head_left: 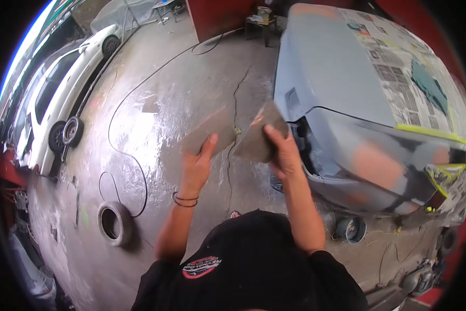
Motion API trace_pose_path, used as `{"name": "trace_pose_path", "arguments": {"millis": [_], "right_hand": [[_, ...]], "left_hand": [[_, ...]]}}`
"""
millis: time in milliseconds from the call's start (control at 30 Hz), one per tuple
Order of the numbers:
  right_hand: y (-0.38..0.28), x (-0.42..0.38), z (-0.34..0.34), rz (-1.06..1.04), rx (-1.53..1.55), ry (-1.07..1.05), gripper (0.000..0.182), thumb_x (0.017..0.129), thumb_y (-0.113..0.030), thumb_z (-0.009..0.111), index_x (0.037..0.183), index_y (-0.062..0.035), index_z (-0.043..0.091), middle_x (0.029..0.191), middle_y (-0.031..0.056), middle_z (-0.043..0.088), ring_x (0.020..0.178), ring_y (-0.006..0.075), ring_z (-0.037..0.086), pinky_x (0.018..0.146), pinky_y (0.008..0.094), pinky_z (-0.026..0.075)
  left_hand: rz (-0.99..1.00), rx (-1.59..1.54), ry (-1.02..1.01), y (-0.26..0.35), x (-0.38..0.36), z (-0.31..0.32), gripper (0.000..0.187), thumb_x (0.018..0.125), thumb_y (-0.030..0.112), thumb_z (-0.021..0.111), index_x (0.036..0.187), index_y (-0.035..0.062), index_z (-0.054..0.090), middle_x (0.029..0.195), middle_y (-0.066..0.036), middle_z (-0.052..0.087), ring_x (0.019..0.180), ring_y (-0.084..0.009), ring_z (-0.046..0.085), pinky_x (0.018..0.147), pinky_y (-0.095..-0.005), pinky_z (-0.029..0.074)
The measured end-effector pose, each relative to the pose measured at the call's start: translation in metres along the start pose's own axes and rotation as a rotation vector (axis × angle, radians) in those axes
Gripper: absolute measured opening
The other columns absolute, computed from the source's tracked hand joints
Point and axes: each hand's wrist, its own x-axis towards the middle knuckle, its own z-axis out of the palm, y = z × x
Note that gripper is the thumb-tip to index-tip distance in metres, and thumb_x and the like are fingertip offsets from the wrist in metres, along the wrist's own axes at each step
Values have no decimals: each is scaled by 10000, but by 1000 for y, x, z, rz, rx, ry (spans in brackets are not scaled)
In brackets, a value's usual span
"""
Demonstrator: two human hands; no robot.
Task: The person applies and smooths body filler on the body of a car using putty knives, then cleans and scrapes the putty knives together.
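My left hand [197,165] grips a flat grey-brown piece of sandpaper [209,130] by its lower edge, thumb on top. In my right hand [284,154] is a second, darker piece of sandpaper [259,139], tilted, with the thumb pressed on its face and the other fingers hidden behind it. The two pieces are apart, held up in front of my chest above the floor. Just right of my right hand stands the car body [336,67], grey with orange-pink patches and partly masked with newspaper [393,67].
A loose tyre [113,224] lies at lower left, beside a black hose [111,124] curving over the concrete floor [191,83]. A white car [62,88] is parked at left. A round container [351,229] and cables sit below the grey car. A small table [259,23] stands at the back.
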Motion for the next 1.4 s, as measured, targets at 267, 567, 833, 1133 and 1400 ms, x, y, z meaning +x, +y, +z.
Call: {"name": "trace_pose_path", "arguments": {"millis": [267, 567, 833, 1133, 1400], "right_hand": [[-51, -67, -43, -237, -112, 79, 281, 925, -162, 828, 1112, -3, 690, 1004, 32, 735, 891, 105, 687, 813, 275, 567], [-141, -162, -117, -376, -496, -350, 293, 932, -254, 816, 1041, -33, 659, 862, 64, 725, 783, 109, 666, 694, 318, 551], [-130, -185, -154, -328, -402, -481, 283, 917, -210, 831, 1066, -48, 653, 886, 119, 716, 827, 122, 687, 734, 289, 537], [-134, -210, -163, -293, -563, -545, 361, 848, -286, 860, 1033, -41, 670, 812, 109, 724, 719, 214, 690, 694, 354, 555], [-123, -206, -155, -74, -495, -507, 321, 861, -233, 869, 1046, -31, 700, 914, 36, 729, 873, 119, 662, 801, 304, 538]], "left_hand": [[88, 259, -100, 38, -80, 120, 383, 1041, 44, 607, 1405, -74, 610, 1359, -185, 691, 1260, -231, 641, 1076, -353, 494], [-103, 587, -196, 82, -189, 204, 431, 1014, 69, 680, 1411, -76, 591, 1327, -134, 683, 1220, -203, 624, 1064, -348, 481], [-75, 487, 60, 86, -254, 238, 332, 1003, 149, 744, 1256, -52, 666, 1177, -62, 717, 1070, -136, 648, 908, -316, 533], [-453, -526, -441, 49, -264, 208, 1012, 914, 780, 599, 1616, 104, 324, 1669, -99, 356, 1538, -326, 361, 1256, -639, 291], [-733, -690, -162, -38, -265, 180, 668, 1055, 465, 600, 1586, 110, 405, 1621, -86, 450, 1479, -290, 447, 1259, -541, 346]]}}
